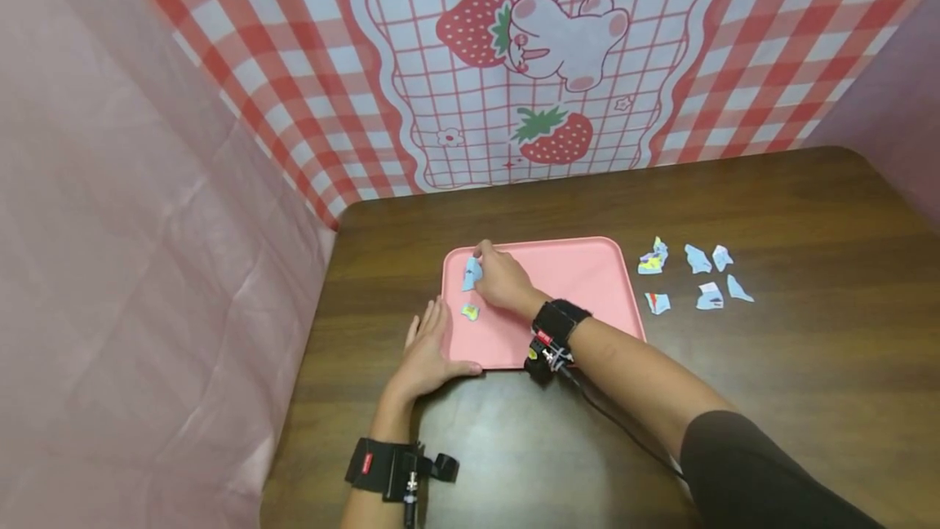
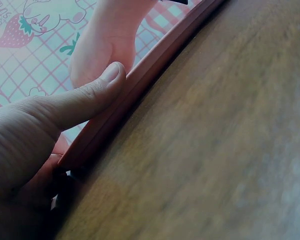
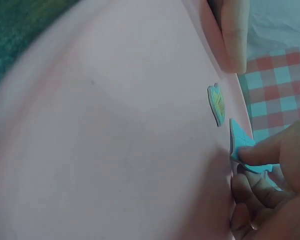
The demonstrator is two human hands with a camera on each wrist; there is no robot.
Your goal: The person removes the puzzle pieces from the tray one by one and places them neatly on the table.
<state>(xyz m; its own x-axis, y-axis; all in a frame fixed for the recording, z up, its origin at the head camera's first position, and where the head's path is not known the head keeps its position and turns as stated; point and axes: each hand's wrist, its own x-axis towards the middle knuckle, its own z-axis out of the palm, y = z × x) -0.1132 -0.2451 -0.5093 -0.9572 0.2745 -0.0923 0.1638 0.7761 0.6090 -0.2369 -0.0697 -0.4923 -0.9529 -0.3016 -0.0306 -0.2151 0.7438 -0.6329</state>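
A pink tray point(image 1: 569, 280) lies on the wooden table. At its upper left corner my right hand point(image 1: 504, 277) pinches a light blue puzzle piece point(image 1: 470, 274) of irregular shape. In the right wrist view a fingertip presses on that blue piece point(image 3: 241, 140), low over or against the tray; the other fingers are curled beneath. A small yellow and blue piece point(image 1: 470, 313) lies on the tray just nearer to me. My left hand point(image 1: 427, 356) rests at the tray's lower left corner, fingers straight along the left side. Its thumb point(image 2: 92, 97) touches the near rim.
Right of the tray, several loose pieces lie on the table point(image 1: 808, 398), among them a yellow and purple one point(image 1: 653, 257) and one with a red mark point(image 1: 658, 303). A checked strawberry cloth point(image 1: 543, 129) hangs behind the table, and a pink curtain point(image 1: 184, 268) hangs at left.
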